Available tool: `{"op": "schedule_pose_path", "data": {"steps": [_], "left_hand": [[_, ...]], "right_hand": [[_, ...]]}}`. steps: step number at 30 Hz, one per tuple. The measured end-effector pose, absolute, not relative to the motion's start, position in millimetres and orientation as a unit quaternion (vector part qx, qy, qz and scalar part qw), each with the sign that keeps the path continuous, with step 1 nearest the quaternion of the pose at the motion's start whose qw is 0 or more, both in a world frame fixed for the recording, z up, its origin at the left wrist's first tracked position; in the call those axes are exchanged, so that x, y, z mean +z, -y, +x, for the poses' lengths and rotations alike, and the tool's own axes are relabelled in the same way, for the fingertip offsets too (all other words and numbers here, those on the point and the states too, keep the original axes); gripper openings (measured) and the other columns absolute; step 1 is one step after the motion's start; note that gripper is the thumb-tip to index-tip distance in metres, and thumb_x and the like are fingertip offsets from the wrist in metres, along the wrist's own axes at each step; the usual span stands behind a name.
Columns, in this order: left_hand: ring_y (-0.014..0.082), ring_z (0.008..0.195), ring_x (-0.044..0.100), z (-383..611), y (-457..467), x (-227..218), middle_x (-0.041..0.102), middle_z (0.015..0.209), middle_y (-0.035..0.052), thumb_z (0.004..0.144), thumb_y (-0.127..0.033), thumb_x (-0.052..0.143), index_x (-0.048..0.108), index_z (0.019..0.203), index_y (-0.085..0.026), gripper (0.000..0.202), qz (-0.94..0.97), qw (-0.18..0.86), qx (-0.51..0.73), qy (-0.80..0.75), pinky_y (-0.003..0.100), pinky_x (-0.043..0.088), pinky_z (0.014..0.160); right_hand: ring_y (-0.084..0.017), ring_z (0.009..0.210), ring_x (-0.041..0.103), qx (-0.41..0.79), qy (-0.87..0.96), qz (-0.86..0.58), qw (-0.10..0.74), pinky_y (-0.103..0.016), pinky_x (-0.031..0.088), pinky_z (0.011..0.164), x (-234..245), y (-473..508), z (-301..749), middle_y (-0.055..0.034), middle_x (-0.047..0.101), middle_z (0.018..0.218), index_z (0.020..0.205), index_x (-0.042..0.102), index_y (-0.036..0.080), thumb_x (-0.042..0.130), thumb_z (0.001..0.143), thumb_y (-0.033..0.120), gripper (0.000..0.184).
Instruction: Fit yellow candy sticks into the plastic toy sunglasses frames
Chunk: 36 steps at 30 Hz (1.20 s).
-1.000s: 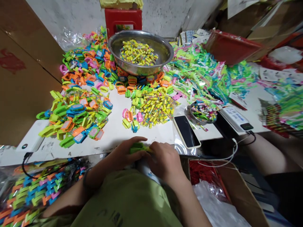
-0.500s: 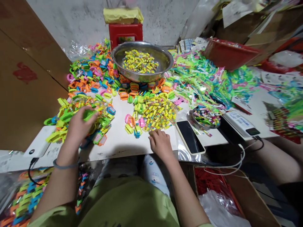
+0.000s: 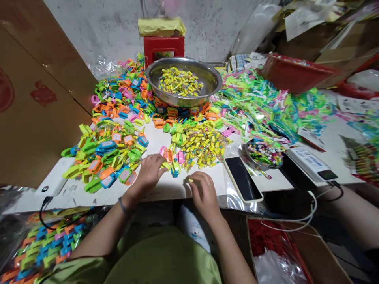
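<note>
I'm watching the left hand (image 3: 150, 171) reaching across the table's (image 3: 156, 139) front edge, its fingers curving beside a yellow plastic band (image 3: 167, 166); they are hiding its near end, so I cannot tell whether they're gripping. Near that edge, the right hand (image 3: 204, 191) is pinching a small yellow piece (image 3: 191, 180), mostly covered, thumb and fingertip nearly meeting.

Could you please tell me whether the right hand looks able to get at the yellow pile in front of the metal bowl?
Probably yes: the right hand is just nearside of the yellow pile, with nothing visible between them, though it seems to hold a small yellow piece.
</note>
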<state>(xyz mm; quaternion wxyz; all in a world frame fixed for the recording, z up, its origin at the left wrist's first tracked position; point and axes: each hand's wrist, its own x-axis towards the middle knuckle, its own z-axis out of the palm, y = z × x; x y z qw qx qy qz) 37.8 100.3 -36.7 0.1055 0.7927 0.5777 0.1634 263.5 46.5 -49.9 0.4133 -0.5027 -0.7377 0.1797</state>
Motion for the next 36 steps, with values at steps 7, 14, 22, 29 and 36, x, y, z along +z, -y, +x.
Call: {"op": "schedule_pose_path", "data": {"steps": [7, 14, 22, 29, 36], "left_hand": [[0.0244, 0.108, 0.054, 25.0, -90.5, -26.5, 0.060, 0.115, 0.0081, 0.079, -0.033, 0.067, 0.052, 0.089, -0.019, 0.023, 0.732, 0.341, 0.236, -0.540, 0.036, 0.041, 0.093], [0.0177, 0.093, 0.058, 38.1, -52.0, -0.3, 0.063, 0.098, 0.0029, 0.074, -0.035, 0.075, 0.056, 0.094, -0.019, 0.031, 0.651, 0.569, 0.277, -0.419, 0.028, 0.044, 0.081], [0.0167, 0.087, 0.065, 50.1, -46.1, -5.1, 0.065, 0.098, 0.0043, 0.072, -0.044, 0.078, 0.046, 0.114, -0.021, 0.057, 0.417, 0.718, 0.374, -0.413, 0.027, 0.049, 0.077], [0.0159, 0.086, 0.067, 57.0, -43.2, 1.0, 0.071, 0.103, 0.0060, 0.063, -0.031, 0.085, 0.048, 0.097, -0.020, 0.052, 0.449, 0.650, 0.423, -0.445, 0.024, 0.051, 0.072], [0.0242, 0.099, 0.068, 60.8, -38.0, 6.0, 0.064, 0.125, 0.0165, 0.068, -0.053, 0.078, 0.049, 0.122, -0.019, 0.070, 0.454, 0.669, 0.426, -0.404, 0.032, 0.055, 0.081]], "right_hand": [[-0.018, 0.087, 0.063, 0.303, 0.649, -0.500, 0.487, -0.032, 0.050, 0.077, -39.6, -25.8, 251.0, -0.0060, 0.065, 0.093, 0.103, 0.055, 0.021, 0.044, 0.098, 0.031, 0.016], [-0.017, 0.086, 0.063, 0.369, 0.663, -0.463, 0.458, -0.027, 0.051, 0.071, -31.9, -22.0, 228.0, -0.0044, 0.066, 0.098, 0.111, 0.056, 0.023, 0.049, 0.094, 0.026, 0.019], [-0.018, 0.091, 0.062, 0.342, 0.696, -0.435, 0.458, -0.032, 0.050, 0.078, -14.2, -20.4, 236.3, -0.0050, 0.066, 0.098, 0.117, 0.059, 0.024, 0.044, 0.096, 0.022, 0.026], [-0.017, 0.087, 0.062, 0.322, 0.673, -0.467, 0.474, -0.031, 0.051, 0.076, -7.4, -11.5, 237.6, -0.0045, 0.064, 0.094, 0.117, 0.056, 0.024, 0.044, 0.097, 0.020, 0.024], [-0.018, 0.085, 0.059, 0.309, 0.685, -0.438, 0.493, -0.032, 0.051, 0.072, -21.4, -2.7, 228.5, -0.0051, 0.059, 0.092, 0.105, 0.053, 0.022, 0.043, 0.096, 0.016, 0.015]]}}
